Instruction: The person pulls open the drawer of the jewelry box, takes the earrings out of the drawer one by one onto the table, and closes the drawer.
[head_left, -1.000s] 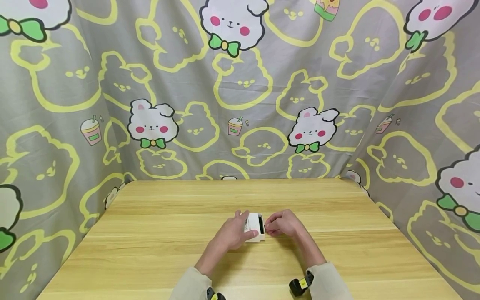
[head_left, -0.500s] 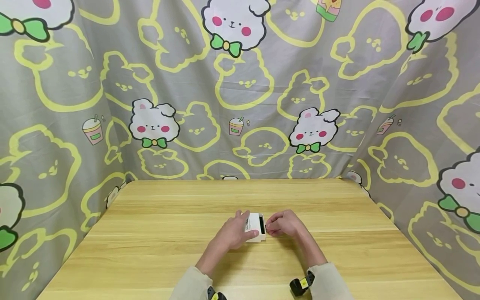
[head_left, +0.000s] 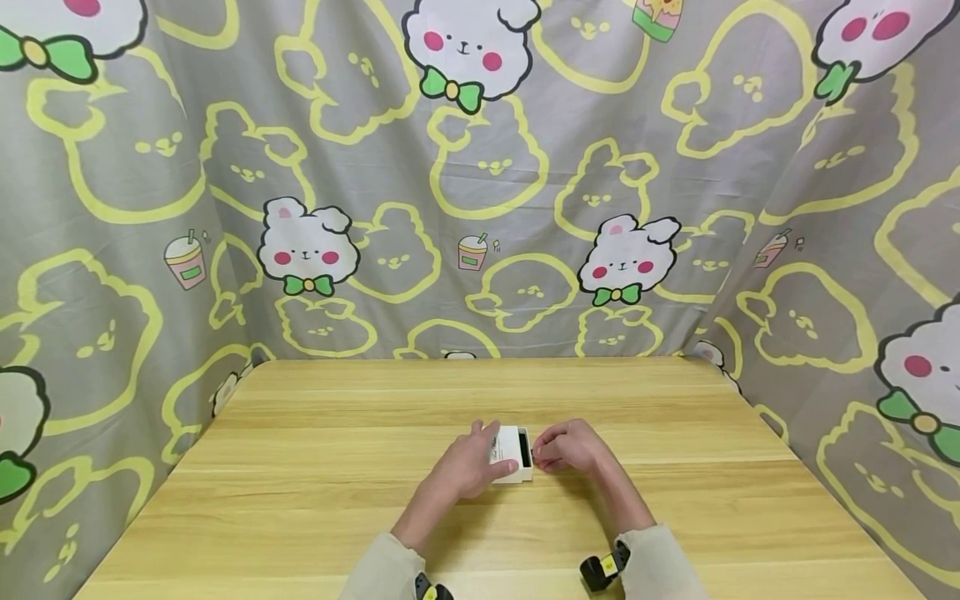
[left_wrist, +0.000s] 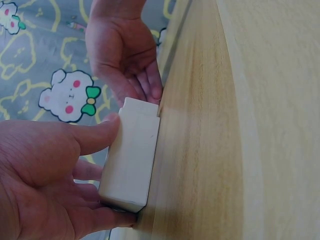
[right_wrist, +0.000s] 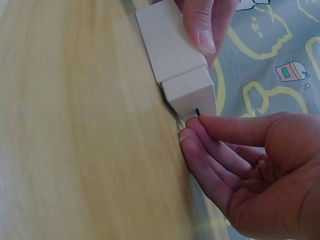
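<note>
A small white drawer-style box point(head_left: 507, 444) with dark lettering on its lid lies on the table. Its inner drawer point(right_wrist: 189, 90) sticks out a short way from the outer sleeve point(right_wrist: 170, 42) on the right, and something black shows inside. My left hand point(head_left: 467, 467) grips the sleeve from the left, thumb on the near side and fingers on the far side. With thumb and fingertips, my right hand point(head_left: 572, 447) pinches a thin black pull tab point(right_wrist: 198, 112) on the drawer's end face. Most of the tab is hidden by those fingers.
The wooden table point(head_left: 315, 417) extends around both hands. A grey curtain point(head_left: 390, 250) with cartoon rabbits stands along its back and both sides. Each wrist wears a small black camera, such as the right wrist camera point(head_left: 600, 573).
The drawer has slid slightly farther right out of its sleeve, with my right hand shifting right along with it. My left hand keeps its grip in nearly the same spot.
</note>
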